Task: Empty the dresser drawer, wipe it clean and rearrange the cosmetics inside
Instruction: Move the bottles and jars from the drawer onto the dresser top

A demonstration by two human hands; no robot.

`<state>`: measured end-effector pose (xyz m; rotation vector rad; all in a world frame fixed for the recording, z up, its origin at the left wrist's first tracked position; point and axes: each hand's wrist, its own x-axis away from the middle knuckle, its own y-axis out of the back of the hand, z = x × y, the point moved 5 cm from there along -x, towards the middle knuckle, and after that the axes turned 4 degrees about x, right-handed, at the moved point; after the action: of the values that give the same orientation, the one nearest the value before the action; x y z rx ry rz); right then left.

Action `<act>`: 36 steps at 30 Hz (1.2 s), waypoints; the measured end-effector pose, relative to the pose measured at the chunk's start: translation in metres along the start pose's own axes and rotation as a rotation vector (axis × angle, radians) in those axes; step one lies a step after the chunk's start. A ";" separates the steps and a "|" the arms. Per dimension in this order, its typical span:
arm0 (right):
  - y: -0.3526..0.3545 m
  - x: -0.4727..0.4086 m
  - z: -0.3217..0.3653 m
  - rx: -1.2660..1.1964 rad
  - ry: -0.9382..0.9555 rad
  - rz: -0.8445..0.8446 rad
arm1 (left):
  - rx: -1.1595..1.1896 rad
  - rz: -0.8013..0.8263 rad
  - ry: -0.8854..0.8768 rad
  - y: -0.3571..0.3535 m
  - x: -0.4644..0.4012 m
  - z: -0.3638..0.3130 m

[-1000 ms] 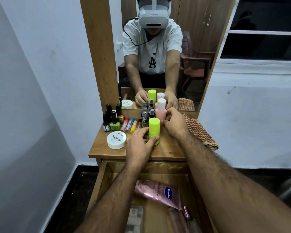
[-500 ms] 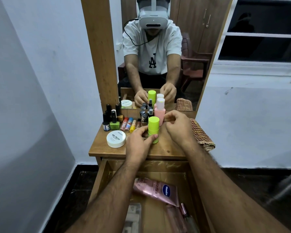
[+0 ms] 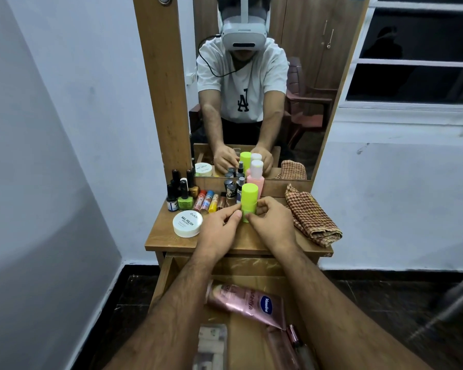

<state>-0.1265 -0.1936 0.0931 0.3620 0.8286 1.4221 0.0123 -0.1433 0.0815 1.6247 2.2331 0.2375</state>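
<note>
Both hands' grip — left hand (image 3: pixel 219 231), right hand (image 3: pixel 271 224) — holds the green bottle (image 3: pixel 249 201), pink bottle (image 3: pixel 255 177) just behind.

Dresser top (image 3: pixel 158 240) at frame centre. Round tub (image 3: pixel 187 223) left on it, bottle cluster (image 3: pixel 181 194) behind tub, folded cloth (image 3: pixel 312 218) right. Open drawer (image 3: pixel 251 268) below, lotion tube (image 3: pixel 247 303) inside. Mirror (image 3: pixel 251 89) behind.

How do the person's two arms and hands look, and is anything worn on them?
Both forearms are bare and hairy. The left hand and the right hand wear no glove, ring, watch or bracelet that I can see. In the mirror the person wears a white short-sleeved T-shirt whose sleeves end above the elbows.
</note>
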 end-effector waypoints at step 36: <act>0.035 0.040 -0.017 -0.219 -0.011 -0.110 | 0.114 -0.166 -0.046 0.004 0.053 -0.001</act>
<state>-0.1662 -0.1538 0.0940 0.1542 0.6661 1.3902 0.0008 -0.0919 0.0737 1.4728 2.3681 0.0291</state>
